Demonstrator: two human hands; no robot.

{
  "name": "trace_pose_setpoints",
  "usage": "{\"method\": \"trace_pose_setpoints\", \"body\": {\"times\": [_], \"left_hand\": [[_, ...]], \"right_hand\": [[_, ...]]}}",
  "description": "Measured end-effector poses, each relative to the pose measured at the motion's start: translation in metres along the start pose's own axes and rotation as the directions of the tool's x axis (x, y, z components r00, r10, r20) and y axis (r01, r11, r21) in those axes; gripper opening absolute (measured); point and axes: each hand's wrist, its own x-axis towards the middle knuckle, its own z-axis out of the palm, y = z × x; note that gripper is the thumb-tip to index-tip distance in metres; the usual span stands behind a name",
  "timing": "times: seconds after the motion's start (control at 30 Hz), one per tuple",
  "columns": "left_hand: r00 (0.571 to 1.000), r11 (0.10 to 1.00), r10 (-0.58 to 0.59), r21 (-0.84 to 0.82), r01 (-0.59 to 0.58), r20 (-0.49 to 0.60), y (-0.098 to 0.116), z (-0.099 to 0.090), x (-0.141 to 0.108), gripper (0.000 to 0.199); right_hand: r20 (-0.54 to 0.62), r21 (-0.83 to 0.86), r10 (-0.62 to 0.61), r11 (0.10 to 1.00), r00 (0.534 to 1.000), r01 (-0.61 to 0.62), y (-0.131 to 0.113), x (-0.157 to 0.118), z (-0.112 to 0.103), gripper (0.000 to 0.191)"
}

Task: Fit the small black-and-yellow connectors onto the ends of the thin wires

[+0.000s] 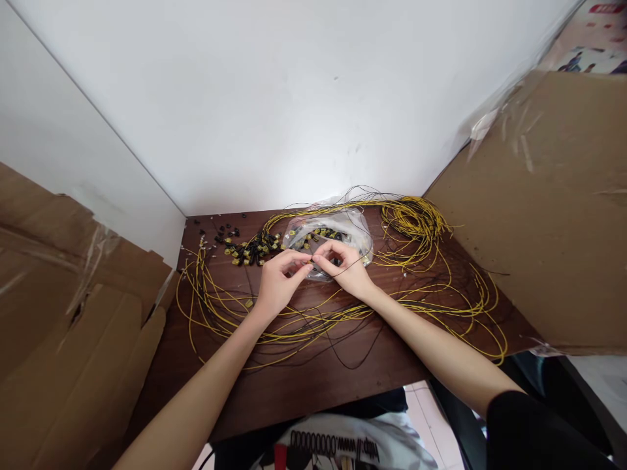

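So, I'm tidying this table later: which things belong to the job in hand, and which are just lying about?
Likely in use, around the left hand and right hand:
yellow and black wires
black-and-yellow connectors
clear plastic bag

Apparently just there:
cardboard panels
printed sheet, upper right

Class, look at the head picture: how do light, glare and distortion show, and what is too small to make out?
Head view: brightest light on the white wall, fading softly toward its upper corners; head view: pale shine on the plastic bag; head view: cardboard looks stretched at the side, suggesting a wide lens; head view: whatever the fingers pinch, too small to tell.
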Motion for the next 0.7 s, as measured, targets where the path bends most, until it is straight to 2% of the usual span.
{"method": "trace_pose_setpoints", "body": {"times": [0.7], "left_hand": [[0.996,0.997,-0.083,-0.002,0.083,-0.011,0.0034,0.0012,-0.0002,0.02]], "right_hand": [[-0.003,0.01,-0.026,1.0,1.0,0.026,-0.0013,-0.0004,0.0004,0.014]]}}
